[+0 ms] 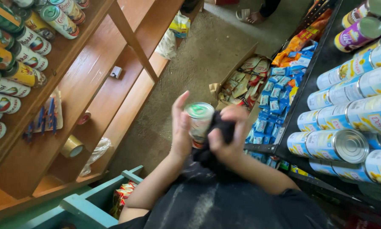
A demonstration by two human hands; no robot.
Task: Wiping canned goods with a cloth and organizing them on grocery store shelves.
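A wooden shelf unit (92,80) fills the left side, its top board lined with cans (16,55) lying on their sides, their labels red, white, yellow and green. On the right, a dark metal rack (326,63) carries rows of larger tins (347,114) with pale blue and yellow labels, plain silver ends facing out, and a purple-labelled one above them. Below the rack, small blue packets (275,101) lie heaped beside orange ones, next to an open cardboard box (241,80) of cream and red sachets on the gritty floor. A teal crate (97,199) at bottom left holds red and yellow packets.

In the middle, near the person's chest, the left hand (180,129) holds a small can (199,121) with a green and white top, fingers fairly straight along its side. The right hand (228,135) is closed around a black cloth (218,127), pressing it against the can. A roll of tape (72,146) sits on a lower shelf.
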